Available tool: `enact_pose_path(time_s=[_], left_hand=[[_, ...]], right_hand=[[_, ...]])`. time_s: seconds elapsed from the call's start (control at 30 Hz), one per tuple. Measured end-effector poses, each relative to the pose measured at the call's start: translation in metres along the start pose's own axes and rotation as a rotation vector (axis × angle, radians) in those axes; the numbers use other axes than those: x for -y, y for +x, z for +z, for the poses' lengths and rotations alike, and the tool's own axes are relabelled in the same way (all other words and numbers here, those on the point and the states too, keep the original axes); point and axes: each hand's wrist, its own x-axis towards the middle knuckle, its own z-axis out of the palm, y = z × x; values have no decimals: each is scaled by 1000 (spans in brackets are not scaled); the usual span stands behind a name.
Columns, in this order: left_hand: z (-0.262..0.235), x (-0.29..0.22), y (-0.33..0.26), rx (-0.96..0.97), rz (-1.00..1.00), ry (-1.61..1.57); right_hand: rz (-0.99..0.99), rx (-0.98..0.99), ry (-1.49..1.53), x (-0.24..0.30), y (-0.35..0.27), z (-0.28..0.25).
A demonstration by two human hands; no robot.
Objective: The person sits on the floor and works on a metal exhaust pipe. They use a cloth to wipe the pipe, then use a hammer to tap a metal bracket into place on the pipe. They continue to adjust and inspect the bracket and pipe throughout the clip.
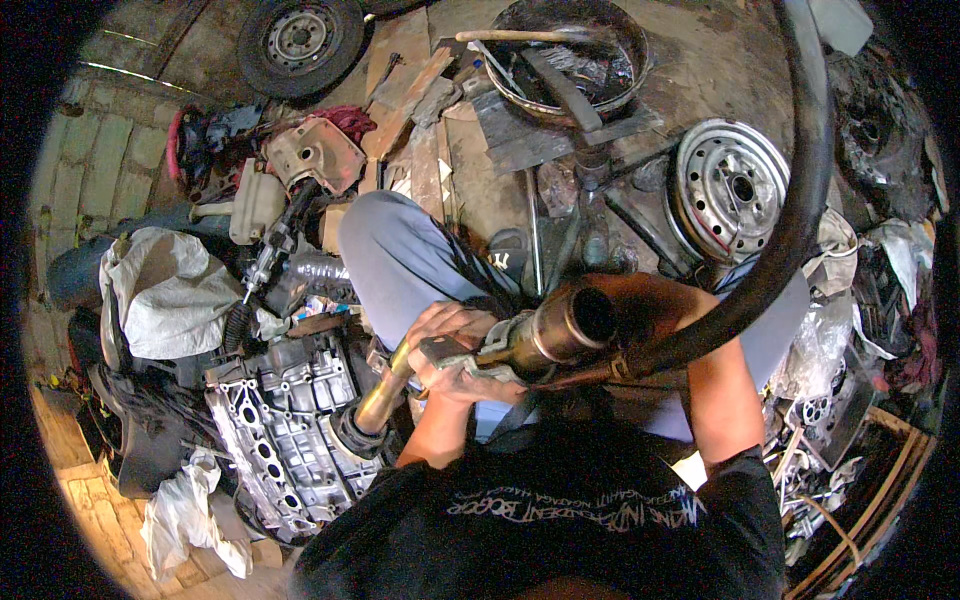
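My left hand (pixel 450 340) is closed round a brass-coloured metal pipe (pixel 545 338) by its grey flange. The pipe's wide open end points up and to the right, in front of my lap. A narrower length of brass-coloured pipe slants down left from my hand towards an aluminium engine block (pixel 300 420); whether the two lengths are one piece I cannot tell. My right forearm (pixel 720 385) bends inward behind the pipe, which hides my right hand and its fingers. A thick black hose (pixel 800 200) curves down from the top right and passes close beside the pipe's open end.
A round pan (pixel 500 100) with a wooden-handled tool stands ahead. To its right leans a silver wheel rim (pixel 735 190); a tyre (pixel 300 40) lies far left. White sacks (pixel 170 290) and a plastic reservoir (pixel 258 203) are at left. Metal parts fill a wooden crate (pixel 880 490) at right.
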Motion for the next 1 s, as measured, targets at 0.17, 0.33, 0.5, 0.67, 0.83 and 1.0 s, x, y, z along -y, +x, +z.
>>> enact_pose_path(time_s=[0.17, 0.33, 0.5, 0.67, 0.83, 1.0], left_hand=[[-1, 1, -9, 32, -142, 23], [6, 9, -17, -75, -51, -49], [2, 3, -3, 50, -145, -81], [7, 0, -5, 50, -27, -35], [21, -6, 3, -127, -175, -71], [-2, -18, 34, 25, -725, -408]], right_hand=[[77, -171, 17, -12, -1, 6], [-225, -145, 32, -96, -13, -37], [-226, -174, -178, -22, 11, 15], [-234, -247, -792, -22, 12, 13], [-207, -228, -1126, 2, 23, 27], [-25, -359, -1158, 0, 18, 35]])
